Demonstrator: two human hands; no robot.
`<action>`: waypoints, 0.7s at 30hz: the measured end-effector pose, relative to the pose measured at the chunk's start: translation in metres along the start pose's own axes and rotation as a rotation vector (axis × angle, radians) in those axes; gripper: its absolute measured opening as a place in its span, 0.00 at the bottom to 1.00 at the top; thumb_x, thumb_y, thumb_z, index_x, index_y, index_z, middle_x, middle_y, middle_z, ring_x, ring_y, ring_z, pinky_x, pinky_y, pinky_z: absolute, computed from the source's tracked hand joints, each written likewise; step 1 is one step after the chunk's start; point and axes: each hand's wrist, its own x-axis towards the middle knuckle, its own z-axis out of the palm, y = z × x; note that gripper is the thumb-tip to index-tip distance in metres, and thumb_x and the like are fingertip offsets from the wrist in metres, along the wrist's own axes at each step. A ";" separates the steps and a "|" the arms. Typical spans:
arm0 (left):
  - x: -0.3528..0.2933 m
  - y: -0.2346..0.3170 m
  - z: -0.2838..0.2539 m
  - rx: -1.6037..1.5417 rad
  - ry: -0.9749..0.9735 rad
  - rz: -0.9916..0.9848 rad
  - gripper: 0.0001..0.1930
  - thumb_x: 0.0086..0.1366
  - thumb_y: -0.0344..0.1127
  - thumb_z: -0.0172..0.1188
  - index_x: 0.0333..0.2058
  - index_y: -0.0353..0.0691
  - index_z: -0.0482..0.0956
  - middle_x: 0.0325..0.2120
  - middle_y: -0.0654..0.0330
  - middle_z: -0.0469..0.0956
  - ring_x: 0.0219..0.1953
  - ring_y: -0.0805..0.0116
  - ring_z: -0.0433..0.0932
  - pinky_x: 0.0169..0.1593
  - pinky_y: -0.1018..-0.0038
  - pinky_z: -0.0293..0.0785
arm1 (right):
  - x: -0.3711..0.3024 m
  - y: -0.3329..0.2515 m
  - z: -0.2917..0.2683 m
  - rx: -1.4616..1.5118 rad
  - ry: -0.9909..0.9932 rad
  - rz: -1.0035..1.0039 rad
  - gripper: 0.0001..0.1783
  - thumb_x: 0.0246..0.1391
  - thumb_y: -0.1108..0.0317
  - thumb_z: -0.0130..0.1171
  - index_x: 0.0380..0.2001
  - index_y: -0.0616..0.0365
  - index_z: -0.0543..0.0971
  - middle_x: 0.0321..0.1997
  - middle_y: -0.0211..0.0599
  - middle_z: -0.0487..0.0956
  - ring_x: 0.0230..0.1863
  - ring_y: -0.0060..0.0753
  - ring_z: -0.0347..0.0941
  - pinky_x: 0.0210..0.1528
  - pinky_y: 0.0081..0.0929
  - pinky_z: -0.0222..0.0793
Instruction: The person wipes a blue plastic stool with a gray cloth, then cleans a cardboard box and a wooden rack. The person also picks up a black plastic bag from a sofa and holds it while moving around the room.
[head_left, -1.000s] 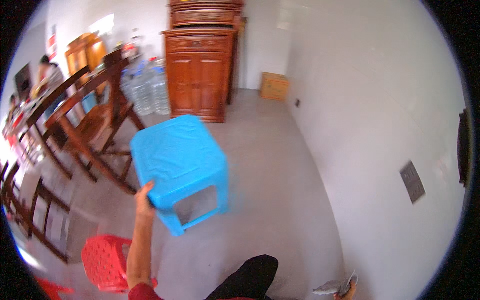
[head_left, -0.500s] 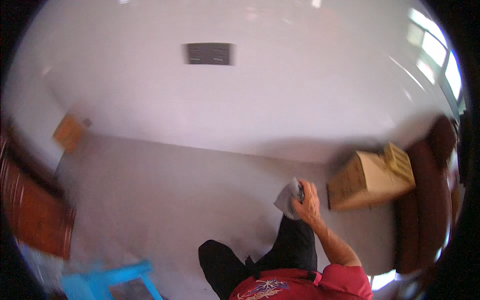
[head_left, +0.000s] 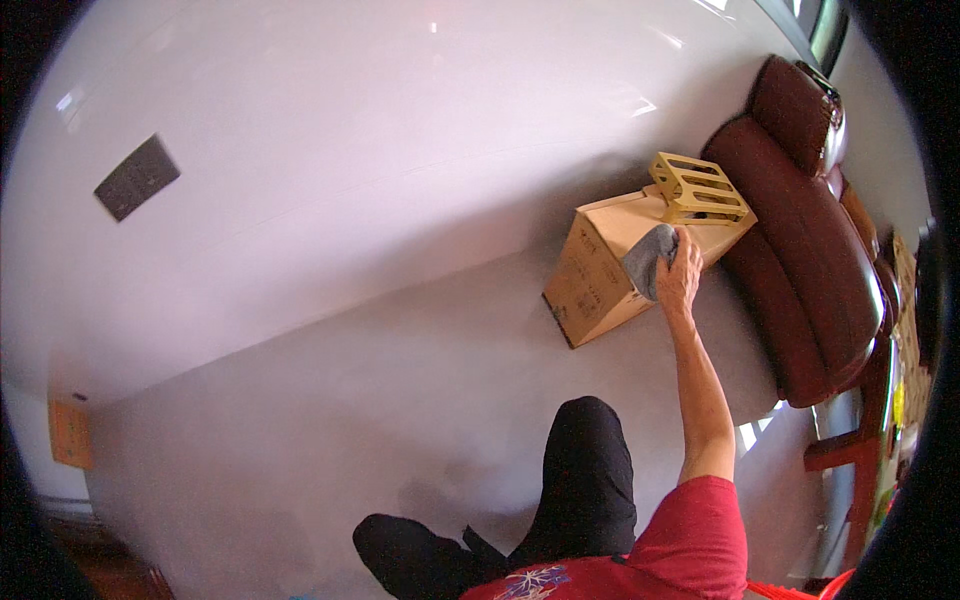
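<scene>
My right hand [head_left: 681, 276] is stretched out ahead and to the right, its fingers closed round a bunched grey cloth [head_left: 648, 260]. Whether the cloth is a garment or a rag, I cannot make out. Just beyond the hand stands a brown cardboard box [head_left: 592, 288], and in this view the cloth overlaps its top. I cannot tell whether cloth and box touch. On the box's far end sits a yellow slatted rack [head_left: 697, 188], a little past my fingertips. No part of my left hand shows.
A dark red leather sofa [head_left: 785, 250] is right of the box. Behind runs a white wall [head_left: 380, 130] with a dark panel [head_left: 138, 178]. An orange-brown board [head_left: 70, 435] stands far left. Red wooden furniture [head_left: 850, 455] is at right. Below are my black-trousered knees [head_left: 590, 470].
My view has swung to the right. My right hand has carried the grey cloth from above my knee, forward to the cardboard box. The blue stool at lower left has nearly left the view.
</scene>
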 end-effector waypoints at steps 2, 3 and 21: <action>0.001 0.007 0.005 0.084 -0.004 -0.011 0.25 0.54 0.32 0.58 0.52 0.36 0.68 0.48 0.48 0.68 0.48 0.55 0.68 0.53 0.62 0.64 | 0.009 0.025 0.019 -0.109 -0.216 0.149 0.30 0.45 0.65 0.55 0.55 0.53 0.64 0.50 0.48 0.68 0.54 0.52 0.62 0.54 0.48 0.58; 0.001 0.011 0.010 0.126 -0.007 -0.019 0.24 0.54 0.32 0.59 0.51 0.36 0.68 0.48 0.49 0.68 0.49 0.55 0.68 0.53 0.62 0.64 | 0.012 0.036 0.029 -0.160 -0.327 0.224 0.29 0.47 0.63 0.54 0.55 0.52 0.64 0.51 0.48 0.68 0.55 0.52 0.62 0.55 0.48 0.57; -0.234 0.327 0.182 -0.149 -0.592 0.977 0.17 0.50 0.30 0.63 0.40 0.34 0.73 0.38 0.54 0.72 0.45 0.58 0.69 0.49 0.66 0.65 | 0.081 0.028 0.127 0.048 -0.512 -0.173 0.24 0.49 0.51 0.55 0.51 0.34 0.69 0.61 0.36 0.59 0.63 0.52 0.51 0.54 0.65 0.50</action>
